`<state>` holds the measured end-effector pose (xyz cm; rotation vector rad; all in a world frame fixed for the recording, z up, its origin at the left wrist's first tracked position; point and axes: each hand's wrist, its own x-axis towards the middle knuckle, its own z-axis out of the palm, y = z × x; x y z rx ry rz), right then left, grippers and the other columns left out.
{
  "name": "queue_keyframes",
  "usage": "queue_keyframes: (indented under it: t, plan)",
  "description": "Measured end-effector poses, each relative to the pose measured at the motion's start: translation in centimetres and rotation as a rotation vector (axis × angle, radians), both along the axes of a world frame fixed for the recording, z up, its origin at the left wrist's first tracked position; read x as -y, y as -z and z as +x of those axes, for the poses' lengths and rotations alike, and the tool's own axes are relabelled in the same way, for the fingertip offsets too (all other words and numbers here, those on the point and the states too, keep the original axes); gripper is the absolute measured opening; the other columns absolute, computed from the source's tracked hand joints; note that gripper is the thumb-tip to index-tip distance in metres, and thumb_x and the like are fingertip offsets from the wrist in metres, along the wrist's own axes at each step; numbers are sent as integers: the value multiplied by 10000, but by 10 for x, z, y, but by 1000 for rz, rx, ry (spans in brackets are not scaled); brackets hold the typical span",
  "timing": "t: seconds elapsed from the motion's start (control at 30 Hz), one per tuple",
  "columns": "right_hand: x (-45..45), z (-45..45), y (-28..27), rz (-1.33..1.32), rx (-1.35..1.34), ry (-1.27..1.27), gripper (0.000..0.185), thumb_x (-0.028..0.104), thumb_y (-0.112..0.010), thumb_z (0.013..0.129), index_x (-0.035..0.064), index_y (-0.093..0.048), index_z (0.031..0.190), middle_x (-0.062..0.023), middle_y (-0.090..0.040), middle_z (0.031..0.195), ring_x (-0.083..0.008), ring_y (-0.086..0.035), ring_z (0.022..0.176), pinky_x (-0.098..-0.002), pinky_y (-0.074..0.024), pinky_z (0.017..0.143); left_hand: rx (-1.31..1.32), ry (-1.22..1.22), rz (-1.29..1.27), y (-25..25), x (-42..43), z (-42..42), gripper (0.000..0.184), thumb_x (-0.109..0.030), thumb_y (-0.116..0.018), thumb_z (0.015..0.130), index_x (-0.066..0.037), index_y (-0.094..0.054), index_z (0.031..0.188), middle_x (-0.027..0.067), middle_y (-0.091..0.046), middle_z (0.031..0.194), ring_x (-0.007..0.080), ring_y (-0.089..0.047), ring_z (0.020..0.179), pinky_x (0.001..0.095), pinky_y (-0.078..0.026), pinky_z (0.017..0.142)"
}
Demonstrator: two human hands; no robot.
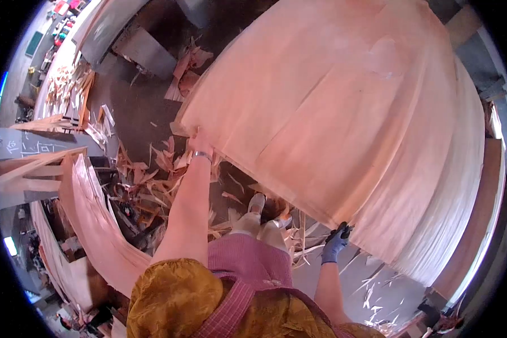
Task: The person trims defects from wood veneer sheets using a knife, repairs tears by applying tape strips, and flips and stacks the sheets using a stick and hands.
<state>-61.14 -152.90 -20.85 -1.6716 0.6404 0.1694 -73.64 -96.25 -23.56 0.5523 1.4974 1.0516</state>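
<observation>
A large, thin sheet of wood veneer (pixel 321 107) spreads out before me, pale pinkish tan with long ripples in it. My left hand (pixel 200 142), bare and with a band at the wrist, is closed on the sheet's near left corner. Farther right along the same near edge, my right hand (pixel 336 242) grips the veneer. It wears a blue-grey glove with dark fingertips. The parts of the fingers under the sheet are hidden.
Torn veneer scraps (pixel 146 186) litter the floor to the left and around my feet. A curved stack of veneer (pixel 90 208) stands at my left, near a marked grey beam (pixel 39 145). A long brown board edge (pixel 479 219) runs along the right.
</observation>
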Motion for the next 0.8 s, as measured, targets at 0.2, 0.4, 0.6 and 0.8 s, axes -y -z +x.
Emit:
queue_keyframes:
  t: [0.2, 0.4, 0.6, 0.8]
  plan:
    - [13, -3, 28, -107, 61, -27, 159, 320, -623, 952, 163, -608, 936, 38, -464, 571, -67, -386, 418, -230, -288, 379, -101, 172, -142, 37, -27, -28, 209, -167, -657, 886, -10, -583, 1001, 91, -665, 959, 223, -643, 802, 367, -542, 753]
    - [42, -3, 60, -221, 53, -123, 194, 341, -584, 969, 150, -593, 1003, 18, -479, 588, -80, -394, 423, -236, -296, 374, -758, 308, 314, 45, -24, -30, 224, -203, -670, 836, 11, -618, 796, 125, -667, 850, 226, -622, 740, 371, -493, 699]
    - [44, -1, 56, -270, -104, -171, 270, 246, -534, 995, 90, -571, 1213, -8, -609, 910, -96, -480, 611, -250, -386, 499, -632, 259, 190, 33, -10, -35, 219, -199, -696, 826, -19, -599, 748, 70, -619, 719, 185, -565, 635, 327, -448, 595]
    - [31, -7, 35, -378, 0, -274, 277, 213, -459, 1021, 39, -562, 1210, -59, -635, 1056, -165, -562, 839, -302, -478, 735, -261, 348, -117, 31, -28, -46, 204, -196, -732, 833, -88, -576, 756, 10, -555, 621, 128, -453, 431, 278, -330, 375]
